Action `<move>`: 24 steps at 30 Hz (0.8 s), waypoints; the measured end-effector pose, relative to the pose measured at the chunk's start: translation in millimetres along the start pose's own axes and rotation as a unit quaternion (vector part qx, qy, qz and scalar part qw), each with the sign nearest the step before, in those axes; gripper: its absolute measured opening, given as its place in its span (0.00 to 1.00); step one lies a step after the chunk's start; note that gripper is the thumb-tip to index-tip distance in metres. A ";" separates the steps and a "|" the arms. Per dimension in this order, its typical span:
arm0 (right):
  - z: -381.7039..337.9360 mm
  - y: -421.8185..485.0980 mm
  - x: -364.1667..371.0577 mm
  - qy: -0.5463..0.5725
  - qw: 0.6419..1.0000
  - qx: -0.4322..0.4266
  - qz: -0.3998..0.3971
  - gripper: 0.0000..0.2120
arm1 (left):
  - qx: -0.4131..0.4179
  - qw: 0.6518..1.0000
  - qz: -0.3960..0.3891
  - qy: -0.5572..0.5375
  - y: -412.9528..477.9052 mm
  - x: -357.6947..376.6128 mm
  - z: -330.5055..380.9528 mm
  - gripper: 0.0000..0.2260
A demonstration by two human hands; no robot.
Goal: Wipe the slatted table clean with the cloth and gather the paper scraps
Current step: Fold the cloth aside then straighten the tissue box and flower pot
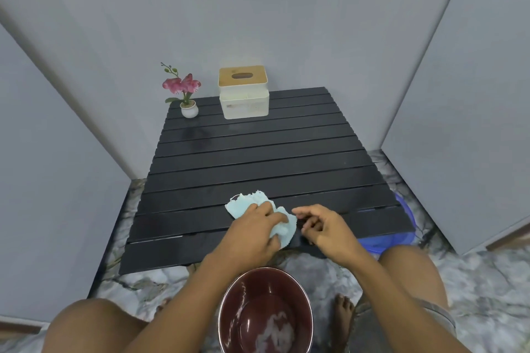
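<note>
While the person sits at a low black slatted surface (258, 152), the left hand (252, 233) presses flat on a pale blue cloth (282, 225) near the front edge, its grip closed over the fabric. The right hand (325, 228) hovers just beside it, fingers loosely curled, holding nothing visible. No scraps show on the slats. Wiping along the slats with steady pressure would likely clean best. A tissue box (243, 93) and potted flower (186, 92) stand at the back; no readable writing.

Left hand (255, 233) pressing a light blue cloth (252, 203) onto the black slatted counter (258, 157). Right hand (324, 226) just beside, fingers loosely curled. Dark red bowl (229, 309) below.
</note>
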State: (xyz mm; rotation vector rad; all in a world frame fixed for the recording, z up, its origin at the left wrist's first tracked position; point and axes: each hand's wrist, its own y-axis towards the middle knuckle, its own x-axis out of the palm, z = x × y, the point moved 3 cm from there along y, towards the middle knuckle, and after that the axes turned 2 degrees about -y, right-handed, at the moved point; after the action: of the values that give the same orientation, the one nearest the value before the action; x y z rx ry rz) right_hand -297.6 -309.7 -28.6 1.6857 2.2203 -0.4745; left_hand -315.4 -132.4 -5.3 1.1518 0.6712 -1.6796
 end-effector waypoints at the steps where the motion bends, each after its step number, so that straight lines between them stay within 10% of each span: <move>1: -1.3 -0.1 4.5 -0.037 0.999 -0.014 -0.008 0.22 | -0.024 0.998 0.030 -0.048 -2.8 -2.0 -4.8 0.13; 6: -2.1 1.1 22.7 -0.239 0.968 -0.076 0.007 0.21 | -0.087 0.977 0.092 -0.172 -26.5 -2.3 -21.7 0.09; 18: -39.1 0.7 4.1 -0.117 0.972 -0.183 0.089 0.08 | -0.127 0.881 0.160 -0.426 -42.5 -30.4 -17.1 0.17; 24: -76.1 16.0 -40.4 -0.036 0.985 -0.146 0.085 0.06 | -0.073 0.948 0.133 -0.281 -10.5 -73.4 -9.8 0.09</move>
State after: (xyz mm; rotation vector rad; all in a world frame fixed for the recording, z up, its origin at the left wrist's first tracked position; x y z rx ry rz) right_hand -275.3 -306.9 56.1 1.6528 1.9631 -0.1556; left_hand -314.1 -90.9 57.0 0.5792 0.2588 -1.5875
